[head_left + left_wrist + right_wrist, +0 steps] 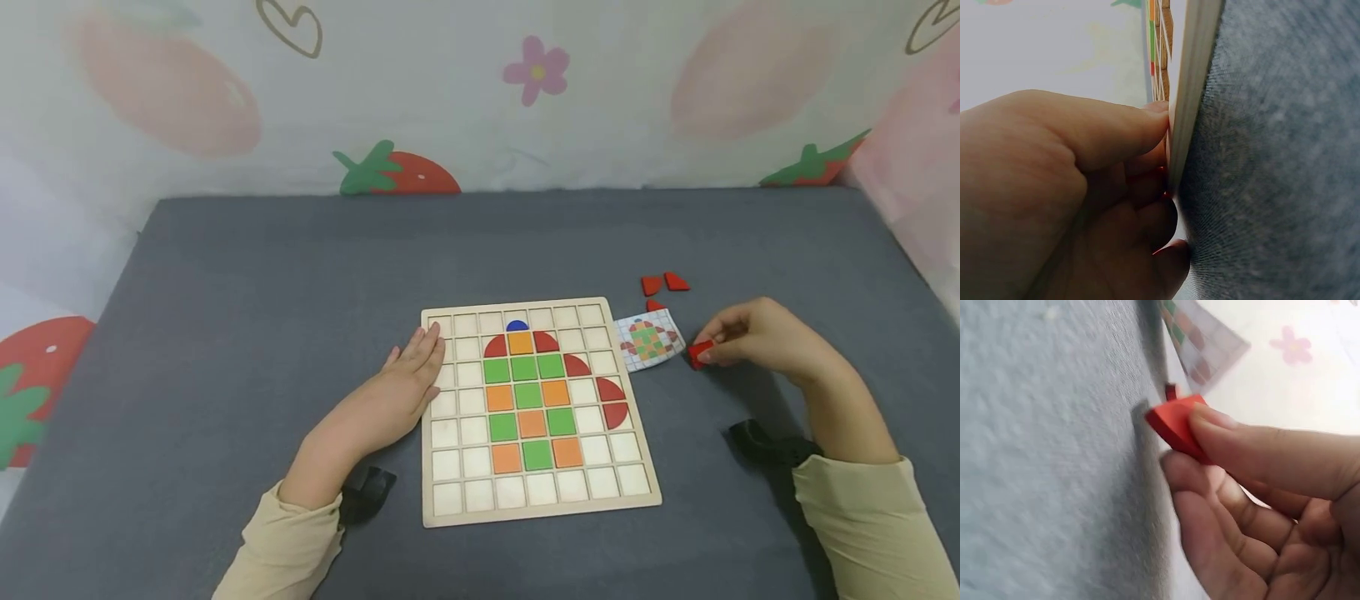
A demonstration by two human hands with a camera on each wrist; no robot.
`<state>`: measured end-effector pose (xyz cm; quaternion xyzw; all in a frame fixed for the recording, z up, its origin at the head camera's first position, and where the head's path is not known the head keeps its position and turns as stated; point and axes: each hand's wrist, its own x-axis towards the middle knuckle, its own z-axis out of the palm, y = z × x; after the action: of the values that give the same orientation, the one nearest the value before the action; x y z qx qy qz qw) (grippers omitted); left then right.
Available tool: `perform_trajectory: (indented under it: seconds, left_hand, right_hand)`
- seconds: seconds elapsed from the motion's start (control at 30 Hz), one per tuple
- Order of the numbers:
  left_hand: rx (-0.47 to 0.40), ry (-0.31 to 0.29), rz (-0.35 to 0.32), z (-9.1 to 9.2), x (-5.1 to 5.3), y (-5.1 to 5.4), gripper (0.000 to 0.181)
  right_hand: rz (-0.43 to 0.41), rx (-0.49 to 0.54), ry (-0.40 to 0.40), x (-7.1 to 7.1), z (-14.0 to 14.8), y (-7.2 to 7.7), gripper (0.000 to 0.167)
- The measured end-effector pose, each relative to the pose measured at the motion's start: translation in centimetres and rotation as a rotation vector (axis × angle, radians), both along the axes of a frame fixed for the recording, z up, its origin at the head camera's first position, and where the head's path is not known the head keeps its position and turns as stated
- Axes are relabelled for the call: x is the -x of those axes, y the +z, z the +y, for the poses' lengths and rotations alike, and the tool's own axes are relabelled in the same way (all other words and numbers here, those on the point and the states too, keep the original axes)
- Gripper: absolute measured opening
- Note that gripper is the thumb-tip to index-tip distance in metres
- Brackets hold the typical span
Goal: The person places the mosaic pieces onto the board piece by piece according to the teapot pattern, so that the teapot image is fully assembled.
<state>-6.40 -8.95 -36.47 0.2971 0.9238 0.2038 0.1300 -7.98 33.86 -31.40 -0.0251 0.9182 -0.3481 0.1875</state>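
Between thumb and fingers, my right hand point(765, 337) pinches a red quarter-circle tile point(1175, 422), just right of the pattern card point(649, 340). My left hand point(393, 387) rests with extended fingers on the left rim of the wooden grid board point(542, 514); its thumb point(1116, 128) touches the board's side in the left wrist view. Green, orange, red and blue tiles fill part of the grid. A green tile point(537, 455) lies low in the pattern, a blue half-circle point(517, 326) at its top. Red quarter-circles point(611, 389) sit along the right side.
Several loose red tiles point(676, 282) lie behind the card, one partly covered by it. Grey cloth point(262, 292) covers the table, and a printed curtain point(450, 100) hangs along its far edge. Dark straps point(768, 446) hang at both wrists.
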Motion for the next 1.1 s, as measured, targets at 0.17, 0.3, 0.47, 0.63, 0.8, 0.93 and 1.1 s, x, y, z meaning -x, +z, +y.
perform_trajectory:
  seconds: [0.17,0.3,0.47,0.63,0.8,0.93,1.1]
  left_hand:
    - [0.002,-0.002,-0.001,0.2,0.0,0.0,0.055]
    - [0.000,-0.008,0.011,0.2,0.1,0.0,0.054]
    - [-0.002,-0.005,0.014,0.3,0.1,0.1,0.054]
    - [-0.002,0.001,0.013,0.3,0.1,0.2,0.054]
    - [-0.003,0.002,0.014,0.3,0.0,0.0,0.054]
    - [-0.001,0.003,0.025,0.3,0.0,-0.1,0.053]
    - [0.001,0.003,0.028,0.3,0.0,-0.2,0.054]
  right_hand:
    - [-0.022,0.022,0.003,-0.5,-0.2,0.3,0.018]
    - [-0.028,0.018,-0.005,-1.4,-0.3,0.6,0.018]
    - [-0.060,0.023,0.020,-2.4,-1.0,1.0,0.021]
    - [-0.070,0.026,0.065,-3.4,-2.0,1.5,0.020]
    - [-0.035,0.049,0.073,-4.0,-3.1,1.9,0.018]
    - [-0.019,0.067,0.073,-4.3,-4.1,1.9,0.017]
    - [-0.010,0.094,0.095,-4.5,-5.2,1.5,0.015]
